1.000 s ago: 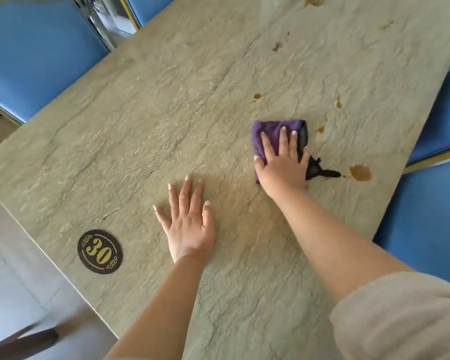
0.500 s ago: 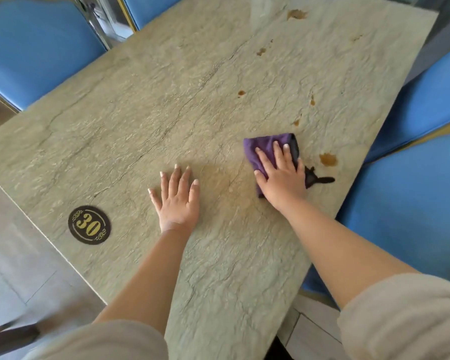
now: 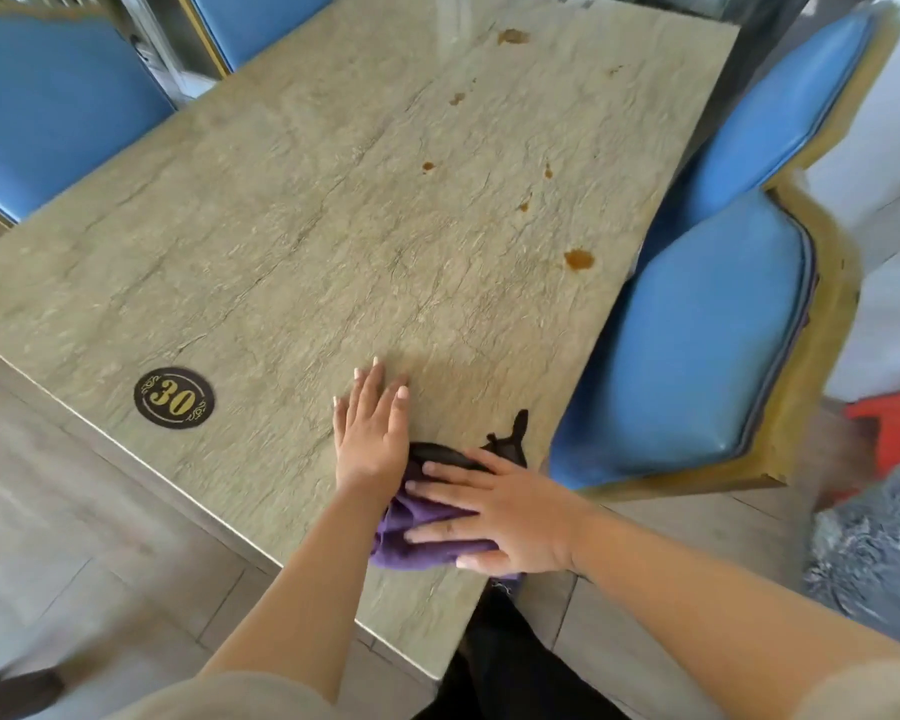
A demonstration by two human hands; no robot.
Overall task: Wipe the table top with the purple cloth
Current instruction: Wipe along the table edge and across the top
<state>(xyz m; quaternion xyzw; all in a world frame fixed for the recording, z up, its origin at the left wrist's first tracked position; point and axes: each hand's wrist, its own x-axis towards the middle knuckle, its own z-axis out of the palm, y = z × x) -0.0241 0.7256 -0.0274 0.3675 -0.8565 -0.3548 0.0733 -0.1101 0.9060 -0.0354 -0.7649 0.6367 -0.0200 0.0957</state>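
Note:
The purple cloth (image 3: 411, 532) lies bunched near the table's near right corner, with a dark edge and a black tag sticking out beyond it. My right hand (image 3: 500, 517) presses flat on the cloth, fingers pointing left. My left hand (image 3: 372, 428) rests flat on the greenish stone table top (image 3: 307, 241), fingers together, its wrist touching the cloth. Several brown stains mark the right half of the table, the largest stain (image 3: 579, 259) close to the right edge.
A round black disc with a gold "30" (image 3: 173, 398) sits near the table's left front edge. Blue padded chairs stand to the right (image 3: 697, 345), far right (image 3: 780, 111) and left (image 3: 53, 106). Something red (image 3: 889, 428) stands on the floor at right.
My right hand has dragged the cloth back toward me, from the table's middle right to its near corner. My left hand stayed flat on the table. My view pulled back and shifted.

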